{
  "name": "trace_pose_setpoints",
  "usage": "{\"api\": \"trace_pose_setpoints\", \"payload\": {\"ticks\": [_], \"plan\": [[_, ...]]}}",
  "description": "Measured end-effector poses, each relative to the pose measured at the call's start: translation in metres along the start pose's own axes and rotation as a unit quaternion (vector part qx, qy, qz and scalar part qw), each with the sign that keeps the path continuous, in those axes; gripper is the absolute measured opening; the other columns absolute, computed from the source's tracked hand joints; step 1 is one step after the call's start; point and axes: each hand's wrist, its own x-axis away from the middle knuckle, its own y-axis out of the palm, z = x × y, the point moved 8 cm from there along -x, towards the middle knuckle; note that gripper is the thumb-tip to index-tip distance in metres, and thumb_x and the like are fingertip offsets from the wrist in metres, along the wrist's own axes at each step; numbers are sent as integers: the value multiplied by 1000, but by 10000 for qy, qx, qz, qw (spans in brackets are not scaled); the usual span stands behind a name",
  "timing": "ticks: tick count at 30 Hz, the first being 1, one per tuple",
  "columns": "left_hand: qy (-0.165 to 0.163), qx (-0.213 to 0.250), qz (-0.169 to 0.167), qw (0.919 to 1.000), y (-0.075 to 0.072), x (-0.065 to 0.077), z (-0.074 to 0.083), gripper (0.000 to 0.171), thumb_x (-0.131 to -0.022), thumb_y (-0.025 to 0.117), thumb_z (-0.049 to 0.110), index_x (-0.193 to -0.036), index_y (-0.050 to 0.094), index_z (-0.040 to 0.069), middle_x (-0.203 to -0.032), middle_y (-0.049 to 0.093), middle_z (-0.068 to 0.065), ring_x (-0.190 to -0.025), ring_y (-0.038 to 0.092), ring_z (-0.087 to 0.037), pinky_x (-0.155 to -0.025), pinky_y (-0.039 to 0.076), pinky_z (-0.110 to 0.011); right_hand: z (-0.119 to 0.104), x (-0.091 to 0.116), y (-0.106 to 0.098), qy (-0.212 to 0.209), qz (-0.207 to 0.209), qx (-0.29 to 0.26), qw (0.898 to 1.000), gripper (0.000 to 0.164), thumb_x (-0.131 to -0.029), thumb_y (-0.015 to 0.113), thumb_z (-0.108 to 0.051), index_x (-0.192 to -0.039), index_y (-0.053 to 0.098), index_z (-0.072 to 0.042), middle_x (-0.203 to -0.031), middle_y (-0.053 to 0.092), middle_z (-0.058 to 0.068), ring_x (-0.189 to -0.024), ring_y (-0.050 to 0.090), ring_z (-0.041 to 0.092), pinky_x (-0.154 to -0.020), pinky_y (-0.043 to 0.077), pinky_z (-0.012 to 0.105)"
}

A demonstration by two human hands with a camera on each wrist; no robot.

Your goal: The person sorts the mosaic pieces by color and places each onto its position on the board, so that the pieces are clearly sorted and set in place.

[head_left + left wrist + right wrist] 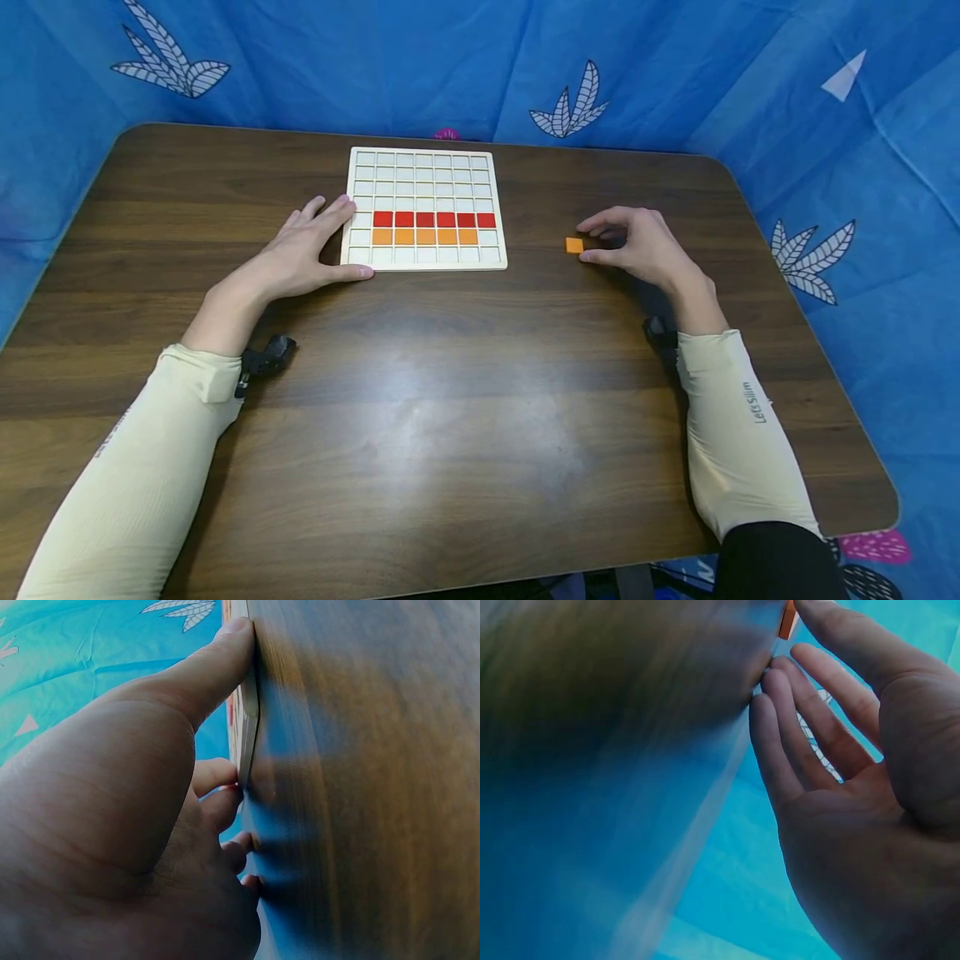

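A cream grid board (pixel 426 261) lies toward the back of the table. Several red tiles (pixel 425 220) form a row in it, and several orange tiles (pixel 425 237) sit in the row just below. My left hand (pixel 300 250) spreads around the board's near left corner, thumb at the near edge and fingertips at the left side. Right of the board, a loose orange tile (pixel 573 246) lies on the wood. My right hand (pixel 637 242) is beside it, thumb and fingers apart around its right side. In the right wrist view, the tile (pixel 787 620) appears close to the thumb.
The brown wooden table (pixel 465 433) has rounded corners. A blue patterned cloth (pixel 360 67) hangs behind it and along its sides. Both wrists carry small black cameras, the left one (pixel 270 357) close over the tabletop.
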Motion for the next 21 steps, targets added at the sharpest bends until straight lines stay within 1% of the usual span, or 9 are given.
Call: {"api": "trace_pose_setpoints", "payload": {"ticks": [3,6,14,21], "plan": [[1,2,-1,10000,0,0,0,111,-94,71,62,-171,9,12,-179,0,-8,-164,-10,-38,-132,-6,-59,-5,-1,3,-125,-29,35,9999,41,-92,84,-16,-131,73,-9,-132,69,14,-116,62,31,-112,51,54],[19,14,6,10000,0,0,0,110,-94,71,62,-171,10,12,-179,0,-8,-164,-10,-38,-132,-6,-59,-10,-1,4,-228,-26,60,9997,37,-93,82,-12,-129,74,-8,-128,70,14,-112,63,31,-111,52,54],[63,14,8,10000,0,0,0,109,-94,71,61,-171,10,11,-179,1,-9,-164,-10,-38,-132,-6,-58,-15,-4,9,-332,-42,60,9994,28,-94,80,-8,-121,77,-8,-120,72,12,-105,64,28,-107,55,51],[96,-13,36,9999,0,-1,0,109,-94,71,60,-170,11,11,-179,1,-10,-164,-9,-38,-132,-6,-57,-18,-5,11,-395,-37,123,9991,27,-93,80,-6,-119,77,-8,-118,73,12,-103,64,27,-105,57,50]]}}
